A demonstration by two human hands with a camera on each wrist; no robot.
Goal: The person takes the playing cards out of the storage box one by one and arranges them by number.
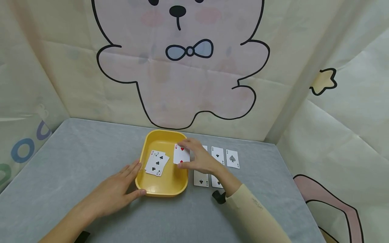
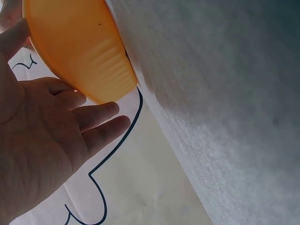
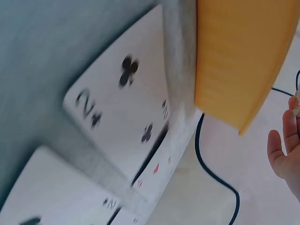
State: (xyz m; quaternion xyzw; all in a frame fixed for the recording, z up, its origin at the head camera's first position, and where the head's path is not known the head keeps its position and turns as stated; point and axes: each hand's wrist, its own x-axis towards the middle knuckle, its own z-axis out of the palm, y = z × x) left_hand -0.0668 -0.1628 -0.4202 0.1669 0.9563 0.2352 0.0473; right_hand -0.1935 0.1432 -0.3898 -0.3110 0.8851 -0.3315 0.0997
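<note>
Our spread L hand (image 1: pixel 121 185) touches the yellow tray (image 1: pixel 165 187) at L edge, w/ our R hand (image 1: pixel 201 160) pinching hearts card (image 1: pixel 180 156) nr R edge.

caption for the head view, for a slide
Left hand touching a yellow tray, right hand holding a hearts card over it.

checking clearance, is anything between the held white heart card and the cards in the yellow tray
Nothing visible: only bare yellow plastic tray floor shows between the white heart card and the club-topped white cards.
</note>
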